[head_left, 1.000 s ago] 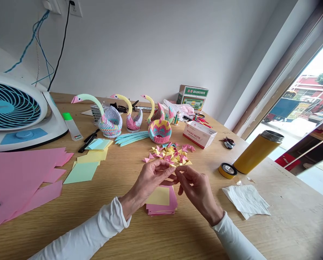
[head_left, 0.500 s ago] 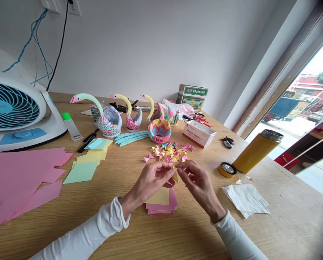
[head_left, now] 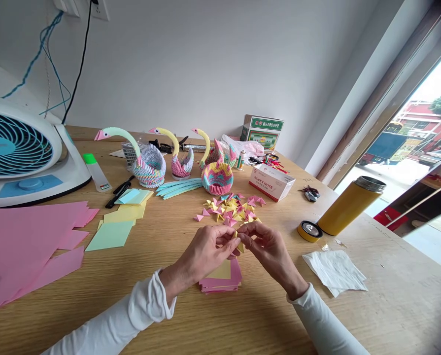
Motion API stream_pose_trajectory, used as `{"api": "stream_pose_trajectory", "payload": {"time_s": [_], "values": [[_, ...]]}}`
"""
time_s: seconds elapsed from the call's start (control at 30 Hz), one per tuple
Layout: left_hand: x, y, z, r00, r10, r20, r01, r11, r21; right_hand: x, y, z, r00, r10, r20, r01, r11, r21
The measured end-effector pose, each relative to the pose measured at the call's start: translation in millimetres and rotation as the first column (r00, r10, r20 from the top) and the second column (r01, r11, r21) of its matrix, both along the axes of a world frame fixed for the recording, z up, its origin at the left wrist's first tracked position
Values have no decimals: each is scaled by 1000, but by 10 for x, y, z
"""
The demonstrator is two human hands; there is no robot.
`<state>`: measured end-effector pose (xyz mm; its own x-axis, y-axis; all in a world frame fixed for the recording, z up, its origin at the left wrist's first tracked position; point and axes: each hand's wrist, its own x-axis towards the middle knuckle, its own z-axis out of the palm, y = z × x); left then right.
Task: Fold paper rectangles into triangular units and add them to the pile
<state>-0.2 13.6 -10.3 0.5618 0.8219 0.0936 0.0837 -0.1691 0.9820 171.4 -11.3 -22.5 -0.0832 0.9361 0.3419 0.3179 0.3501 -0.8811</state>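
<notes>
Between my two hands is a small folded piece of yellow paper (head_left: 240, 247), mostly covered by my fingers. My left hand (head_left: 210, 251) pinches it from the left side, thumb on top. From the right, my right hand (head_left: 266, 249) grips its upper edge between thumb and fingertips. Below them on the table lies a stack of pink paper slips (head_left: 220, 286) with a yellow sheet (head_left: 220, 271) on top. Just beyond my fingers is a loose pile of folded pink and yellow paper triangles (head_left: 229, 209). A woven-looking paper bowl shape (head_left: 218, 178) stands behind that pile.
Paper swans (head_left: 151, 165) stand at the back, beside blue paper strips (head_left: 179, 187). Pink sheets (head_left: 28, 246) and a fan (head_left: 20, 153) are at left. A sticky note box (head_left: 272, 182), yellow flask (head_left: 349, 207), its lid (head_left: 309, 230) and a white tissue (head_left: 334, 271) are right.
My right fingertips have come in closer to my left thumb and now press on the yellow paper's top. Both hands have dropped slightly.
</notes>
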Motion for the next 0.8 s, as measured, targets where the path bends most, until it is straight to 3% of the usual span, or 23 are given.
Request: {"api": "stream_pose_trajectory", "payload": {"time_s": [0.23,0.43,0.6,0.8], "values": [[10,-33,27,992,67,-105,-57,994,89,-44,-42,20,995,-16,95,10,997,72],[-10,-59,36,991,33,-127,-18,993,115,-22,-32,12,987,-42,155,14,984,179],[-6,-58,16,983,41,-179,-13,988,154,-43,-43,-18,949,-101,300,12,958,287],[3,-72,59,963,84,-255,-13,963,269,-35,-47,-48,937,-91,338,7,971,240]]}}
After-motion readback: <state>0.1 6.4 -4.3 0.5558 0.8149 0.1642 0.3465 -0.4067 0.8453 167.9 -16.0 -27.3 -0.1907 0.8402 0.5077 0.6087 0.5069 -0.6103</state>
